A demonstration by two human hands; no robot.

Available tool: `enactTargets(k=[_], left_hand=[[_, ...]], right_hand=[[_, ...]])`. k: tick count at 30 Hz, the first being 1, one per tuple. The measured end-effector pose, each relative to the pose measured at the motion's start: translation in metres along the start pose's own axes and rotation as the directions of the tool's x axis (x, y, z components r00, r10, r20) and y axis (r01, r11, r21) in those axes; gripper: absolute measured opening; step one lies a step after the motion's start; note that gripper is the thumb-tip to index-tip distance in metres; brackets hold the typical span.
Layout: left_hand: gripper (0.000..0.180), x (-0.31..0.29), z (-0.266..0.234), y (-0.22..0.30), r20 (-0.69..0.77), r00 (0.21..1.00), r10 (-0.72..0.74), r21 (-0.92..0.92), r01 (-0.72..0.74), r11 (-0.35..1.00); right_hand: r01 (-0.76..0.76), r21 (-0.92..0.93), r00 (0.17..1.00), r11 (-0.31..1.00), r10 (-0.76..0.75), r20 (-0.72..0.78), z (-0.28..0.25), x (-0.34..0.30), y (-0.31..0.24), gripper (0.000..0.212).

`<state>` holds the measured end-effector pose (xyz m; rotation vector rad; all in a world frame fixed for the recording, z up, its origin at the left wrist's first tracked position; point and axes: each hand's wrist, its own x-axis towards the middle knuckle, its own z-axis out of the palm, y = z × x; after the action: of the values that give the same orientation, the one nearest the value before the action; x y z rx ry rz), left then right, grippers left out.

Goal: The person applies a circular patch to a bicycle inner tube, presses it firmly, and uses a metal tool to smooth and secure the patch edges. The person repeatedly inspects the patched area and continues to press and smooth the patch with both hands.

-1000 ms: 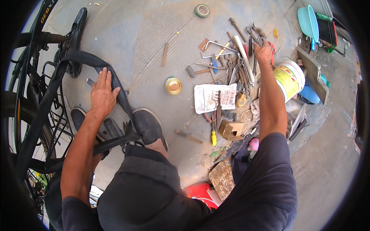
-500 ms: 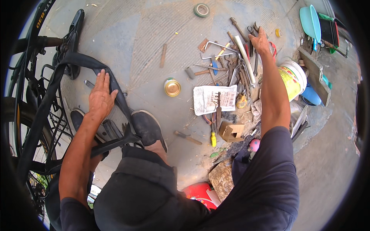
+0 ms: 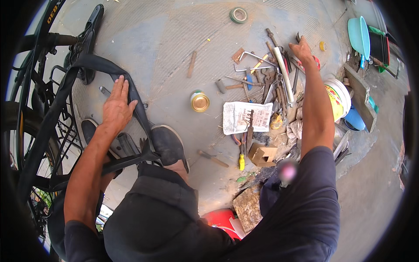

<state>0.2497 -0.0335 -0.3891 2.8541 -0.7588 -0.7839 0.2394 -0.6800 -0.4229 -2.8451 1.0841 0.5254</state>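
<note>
My left hand lies with its fingers straight and close together, the fingertips against a black rubber inner tube that loops from the bicycle down past my shoes. At the far right of the tools, my right hand is closed on a dark metal tool. Only its short curved tip shows past the fingers, so its exact kind is hidden. Near that hand lie a pale tube-like bar, a long dark bolt-headed rod, several wrenches and hex keys.
A bicycle stands at the left. On the floor are a gold-topped can, green tape roll, printed white packet, yellow-handled screwdriver and cardboard box. A white-yellow bucket and turquoise basin stand right.
My right hand has closed on the dark tool and drawn slightly toward me, away from the other tools. My left hand stays at the inner tube. The whole view has shifted a little.
</note>
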Motion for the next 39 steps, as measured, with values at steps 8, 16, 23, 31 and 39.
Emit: enactTargets(k=[8, 16, 23, 31, 39], left_hand=[[0.068, -0.001, 0.000, 0.000, 0.002, 1.000, -0.012, 0.006, 0.012, 1.000], [0.068, -0.001, -0.002, 0.004, 0.013, 0.999, -0.037, -0.003, 0.037, 0.999], [0.068, 0.002, 0.003, 0.000, 0.012, 1.000, -0.023, -0.021, 0.023, 1.000], [0.064, -0.005, 0.014, -0.002, -0.036, 0.998, -0.050, 0.000, 0.050, 0.999], [0.065, -0.008, 0.019, -0.010, -0.117, 0.993, 0.004, 0.030, 0.000, 1.000]], right_hand=[[-0.018, -0.147, 0.998, 0.989, 0.027, 0.060, -0.007, -0.033, -0.013, 0.057], [-0.039, -0.007, 0.993, 0.999, 0.038, -0.114, 0.018, -0.029, 0.002, 0.045], [-0.142, 0.192, 0.863, 0.971, 0.216, -0.456, 0.003, -0.038, -0.015, 0.041], [0.310, 0.670, 0.889, 0.675, 0.043, -0.456, -0.060, -0.160, -0.097, 0.026], [0.137, 0.990, 0.971, 0.037, -0.201, -0.127, -0.091, -0.266, -0.213, 0.021]])
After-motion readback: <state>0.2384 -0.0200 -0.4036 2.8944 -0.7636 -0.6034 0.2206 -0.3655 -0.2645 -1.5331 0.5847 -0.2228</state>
